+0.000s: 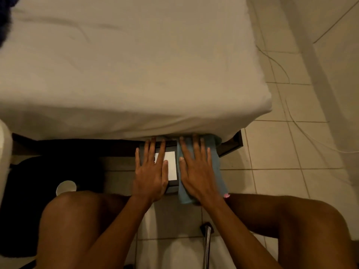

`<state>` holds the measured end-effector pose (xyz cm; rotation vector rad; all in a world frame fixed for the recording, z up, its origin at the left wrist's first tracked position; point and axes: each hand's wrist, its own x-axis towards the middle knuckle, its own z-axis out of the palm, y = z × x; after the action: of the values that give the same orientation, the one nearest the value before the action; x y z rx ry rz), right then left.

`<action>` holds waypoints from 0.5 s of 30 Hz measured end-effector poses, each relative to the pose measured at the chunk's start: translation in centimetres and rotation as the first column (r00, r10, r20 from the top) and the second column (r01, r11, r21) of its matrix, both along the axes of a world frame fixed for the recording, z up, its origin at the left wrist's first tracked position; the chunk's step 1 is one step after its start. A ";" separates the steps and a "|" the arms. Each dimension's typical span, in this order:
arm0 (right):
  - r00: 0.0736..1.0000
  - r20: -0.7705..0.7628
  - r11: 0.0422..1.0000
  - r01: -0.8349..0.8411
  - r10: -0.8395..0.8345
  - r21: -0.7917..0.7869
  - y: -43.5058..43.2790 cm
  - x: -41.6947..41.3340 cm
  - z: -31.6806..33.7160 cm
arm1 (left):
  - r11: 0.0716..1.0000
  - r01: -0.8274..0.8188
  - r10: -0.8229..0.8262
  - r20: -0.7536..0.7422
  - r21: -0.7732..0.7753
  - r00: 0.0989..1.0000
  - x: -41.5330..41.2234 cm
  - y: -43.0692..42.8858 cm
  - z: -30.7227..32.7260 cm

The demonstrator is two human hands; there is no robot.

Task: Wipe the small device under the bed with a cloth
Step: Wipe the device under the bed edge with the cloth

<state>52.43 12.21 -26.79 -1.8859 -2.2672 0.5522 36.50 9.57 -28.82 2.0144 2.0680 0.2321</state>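
A small dark box-shaped device (172, 186) with a white label on top sits on the floor, half under the bed edge. My left hand (150, 171) lies flat on its left part, fingers spread, covering part of the label. A light blue cloth (216, 162) is draped over the device's right side and reaches back under the bed. My right hand (196, 171) presses flat on the cloth, fingers apart. The device's far end is hidden under the bedsheet.
The bed (126, 74) with a white sheet fills the upper view, on a dark frame (231, 145). A white cup (66, 187) stands on a dark mat at left. A metal rod (207, 245) is on the tiled floor between my knees. Thin cables (279, 68) run along the right.
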 end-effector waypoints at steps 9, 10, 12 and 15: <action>0.996 0.018 0.996 0.087 -0.087 0.002 -2.8 -0.6 -0.8 | 1.000 0.005 -0.005 0.039 0.008 0.999 -0.3 0.1 0.0; 0.999 0.007 0.999 0.049 -0.049 -0.010 -1.2 -0.4 -0.6 | 1.000 0.009 -0.009 0.043 0.015 0.999 -0.3 0.3 0.0; 0.999 0.015 0.999 0.044 -0.044 -0.006 0.6 0.8 -0.3 | 1.000 0.022 -0.023 0.053 0.016 0.998 -0.1 0.3 0.0; 0.981 0.058 0.983 0.184 -0.183 -0.007 -2.9 1.5 -0.7 | 0.999 0.039 -0.040 0.057 0.007 0.998 -0.1 -0.1 0.2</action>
<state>53.95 9.30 -27.53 -2.1148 -2.0965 0.4924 36.36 9.50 -28.66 2.0256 1.9934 0.2854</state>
